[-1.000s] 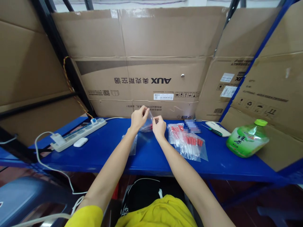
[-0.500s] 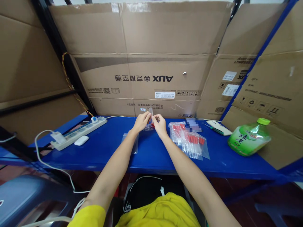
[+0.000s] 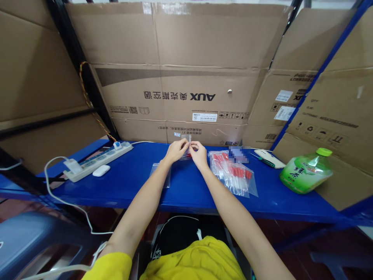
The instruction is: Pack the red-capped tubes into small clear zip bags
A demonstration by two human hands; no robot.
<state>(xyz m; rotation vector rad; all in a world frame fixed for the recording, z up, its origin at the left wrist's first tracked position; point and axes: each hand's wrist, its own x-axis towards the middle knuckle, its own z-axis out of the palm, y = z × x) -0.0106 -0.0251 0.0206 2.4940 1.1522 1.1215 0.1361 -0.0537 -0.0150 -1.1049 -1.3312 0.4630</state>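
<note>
Setting: a blue shelf surface [image 3: 186, 190] spans the middle of the frame, backed by a wall of cardboard boxes [image 3: 180, 77] that fills the upper half.
Right of centre: a green bottle [image 3: 305, 171] lies on its side at the far right; a heap of clear bags with red-capped pieces [image 3: 233, 173] rests just right of the hands.
Left of centre: a white power strip [image 3: 97, 161] runs diagonally at the left, a small white case [image 3: 101, 170] just in front of it.
Small clear bag: the small clear bag [image 3: 187, 149] sits at frame centre, pinched between both hands and raised just off the surface, its top edge pointing up and red contents low inside.
Nearer hand: neither; the bag lies between them, touching both.
Left hand: the left hand [image 3: 175, 150] has fingers curled, tips clenched on the bag's left edge.
Right hand: the right hand [image 3: 200, 154] mirrors it, fingertips pinching the right edge.
Spare bag: an empty flat bag [image 3: 161, 174] lies under the left wrist.
</note>
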